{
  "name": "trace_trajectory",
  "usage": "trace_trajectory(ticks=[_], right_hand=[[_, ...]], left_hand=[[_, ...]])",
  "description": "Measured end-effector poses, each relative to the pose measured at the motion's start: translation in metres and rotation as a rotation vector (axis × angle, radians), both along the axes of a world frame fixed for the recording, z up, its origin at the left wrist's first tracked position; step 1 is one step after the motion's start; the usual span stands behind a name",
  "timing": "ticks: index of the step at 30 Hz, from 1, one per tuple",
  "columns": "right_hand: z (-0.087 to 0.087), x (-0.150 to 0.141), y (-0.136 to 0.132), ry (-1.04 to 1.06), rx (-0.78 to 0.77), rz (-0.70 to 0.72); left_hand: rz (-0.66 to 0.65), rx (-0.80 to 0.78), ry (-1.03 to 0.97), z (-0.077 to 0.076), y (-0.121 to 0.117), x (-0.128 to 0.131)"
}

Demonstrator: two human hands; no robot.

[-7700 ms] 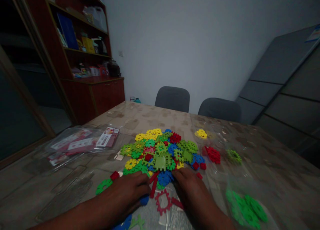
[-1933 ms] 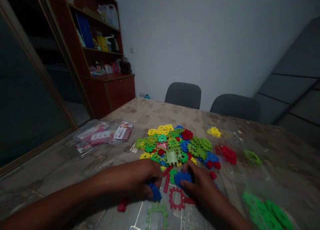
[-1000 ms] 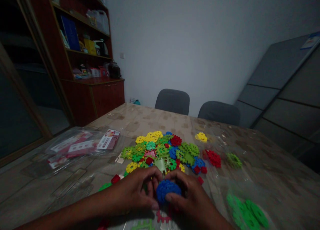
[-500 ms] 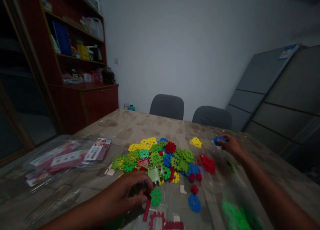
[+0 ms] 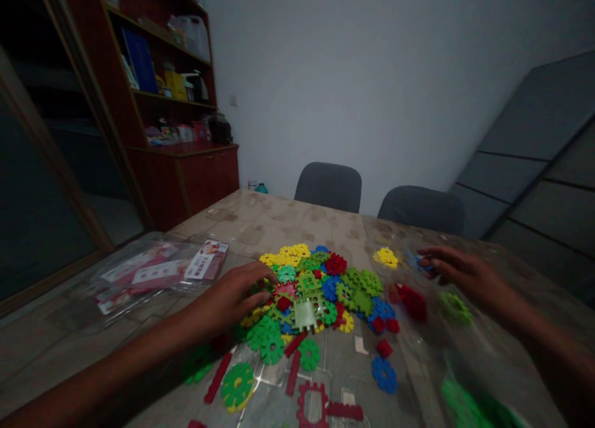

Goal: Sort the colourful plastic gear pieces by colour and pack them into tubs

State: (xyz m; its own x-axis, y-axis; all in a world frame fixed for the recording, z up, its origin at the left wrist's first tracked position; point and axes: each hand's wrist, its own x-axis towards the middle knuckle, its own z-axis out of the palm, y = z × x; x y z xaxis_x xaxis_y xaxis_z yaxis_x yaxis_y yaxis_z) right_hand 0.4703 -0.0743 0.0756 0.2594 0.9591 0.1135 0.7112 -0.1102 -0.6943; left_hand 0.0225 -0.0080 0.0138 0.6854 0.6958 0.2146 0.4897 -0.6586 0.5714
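A heap of flat plastic gear and grid pieces (image 5: pixel 320 285) in yellow, green, red and blue lies mid-table. My left hand (image 5: pixel 232 295) rests on the heap's left edge, fingers stretched out over the pieces and holding nothing. My right hand (image 5: pixel 458 273) reaches out at the far right with its fingers extended. Its fingertips touch a small blue piece (image 5: pixel 418 261) lying on clear plastic. Near that hand are separate little groups: yellow (image 5: pixel 385 257), red (image 5: pixel 411 299) and green (image 5: pixel 453 307).
Loose pieces lie near me: a green gear (image 5: pixel 237 384), a blue gear (image 5: pixel 385 374), a red frame (image 5: pixel 309 403). A clear bag of printed cards (image 5: pixel 158 273) sits at left. Two grey chairs (image 5: pixel 329 185) stand beyond the table, a wooden cabinet (image 5: pixel 181 168) at the back left.
My right hand carried the blue pieces from the middle out to the far right and has spread its fingers there. My left hand moved up from the near pieces onto the heap's left edge.
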Motion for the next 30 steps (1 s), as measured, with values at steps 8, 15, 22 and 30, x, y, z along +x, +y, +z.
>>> trace_trajectory(ticks=[8, 15, 22, 30], right_hand=[[-0.052, -0.137, -0.04, -0.467, -0.088, 0.226], [-0.081, -0.172, -0.031, -0.537, -0.244, 0.198], [-0.081, -0.19, -0.046, -0.358, -0.067, 0.429], [-0.071, -0.189, -0.049, -0.282, -0.05, 0.415]], left_hand=[[0.028, 0.075, 0.249, -0.025, -0.004, 0.001], [-0.089, -0.026, 0.341, -0.006, -0.024, 0.01], [-0.12, -0.117, 0.191, 0.006, -0.04, 0.012], [-0.103, -0.026, 0.034, 0.004, -0.04, 0.015]])
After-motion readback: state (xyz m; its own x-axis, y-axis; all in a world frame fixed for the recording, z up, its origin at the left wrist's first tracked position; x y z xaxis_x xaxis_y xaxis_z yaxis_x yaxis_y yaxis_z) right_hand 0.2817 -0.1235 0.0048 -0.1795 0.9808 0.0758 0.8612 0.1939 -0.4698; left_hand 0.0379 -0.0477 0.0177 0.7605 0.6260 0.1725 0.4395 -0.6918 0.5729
